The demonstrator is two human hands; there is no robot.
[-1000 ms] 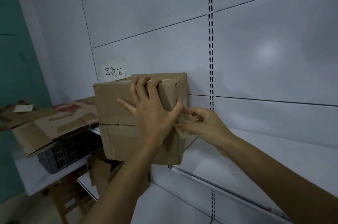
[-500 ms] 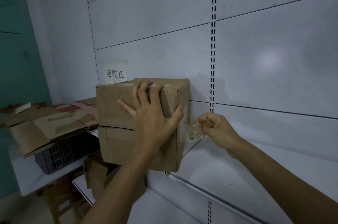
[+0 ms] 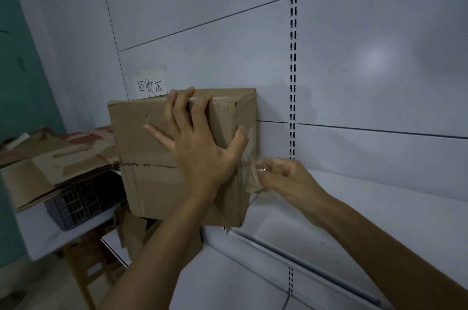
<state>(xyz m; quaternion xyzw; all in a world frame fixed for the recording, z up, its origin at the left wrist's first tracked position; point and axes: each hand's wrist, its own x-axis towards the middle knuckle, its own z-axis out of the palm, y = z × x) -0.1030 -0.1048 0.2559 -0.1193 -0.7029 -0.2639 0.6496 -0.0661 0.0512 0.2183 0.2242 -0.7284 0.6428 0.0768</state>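
A brown cardboard box (image 3: pixel 141 178) stands on the left end of a white metal shelf (image 3: pixel 367 211), with a dark seam across its front face. My left hand (image 3: pixel 200 142) lies flat on the front of the box, fingers spread and reaching over its top edge, thumb on the right corner. Just right of that corner, my right hand (image 3: pixel 286 180) pinches a crumpled strip of clear tape (image 3: pixel 249 175) that still runs onto the box's right side.
Flattened cardboard sheets (image 3: pixel 50 160) lie on a dark plastic crate (image 3: pixel 81 198) on a white table at the left. A paper label (image 3: pixel 150 84) is stuck to the white back panel behind the box. A lower shelf (image 3: pixel 253 284) juts out below. A teal wall (image 3: pixel 22 56) is at far left.
My right hand pulled the tape away from the box corner, then came back close to it with the strip bunched in its fingers. My left hand stayed pressed on the box.
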